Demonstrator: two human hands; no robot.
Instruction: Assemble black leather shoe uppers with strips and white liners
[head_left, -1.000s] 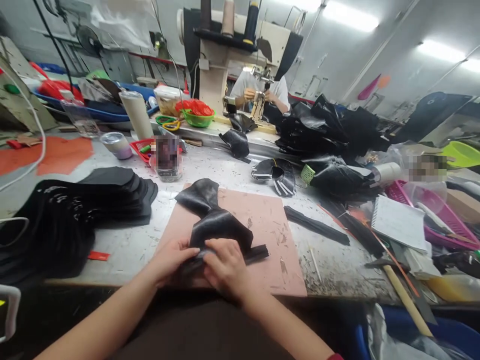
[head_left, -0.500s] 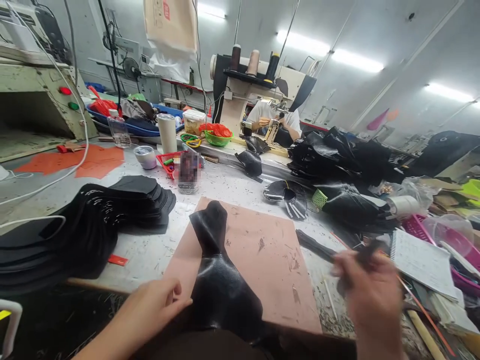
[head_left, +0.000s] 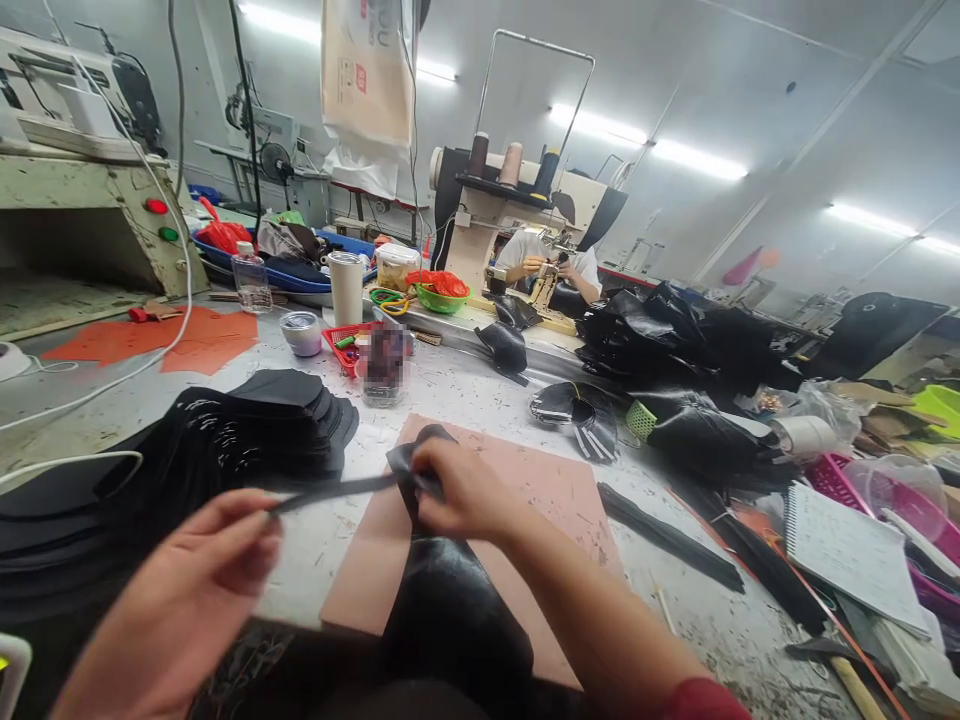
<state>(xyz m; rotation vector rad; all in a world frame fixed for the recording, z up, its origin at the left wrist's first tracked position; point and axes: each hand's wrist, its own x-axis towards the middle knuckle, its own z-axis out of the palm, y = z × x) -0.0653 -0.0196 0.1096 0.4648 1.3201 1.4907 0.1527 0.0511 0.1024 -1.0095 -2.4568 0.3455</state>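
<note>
A thin black strip [head_left: 341, 488] is stretched between my two hands. My left hand [head_left: 214, 565], above the table's near edge, pinches one end of it. My right hand [head_left: 469, 490] is closed around the other part, over the upper end of a shiny black leather piece [head_left: 461, 590]. That hand and forearm hide some of the piece, which narrows in the middle and lies on a pinkish board [head_left: 540, 465]. The lower end of the leather hangs toward my lap. Whether my right hand touches the leather, I cannot tell.
Stacked black pieces [head_left: 255, 425] stand at the left. More black strips [head_left: 675, 540], a notebook [head_left: 855, 555] and a hammer [head_left: 855, 685] lie at the right. A cup [head_left: 346, 290] and a red basket [head_left: 341, 350] are behind. Someone works at a sewing machine [head_left: 517, 200].
My right hand has come from the right side to over the leather piece, bringing a black strip. My left hand has moved left and up from the leather and taken one end.
</note>
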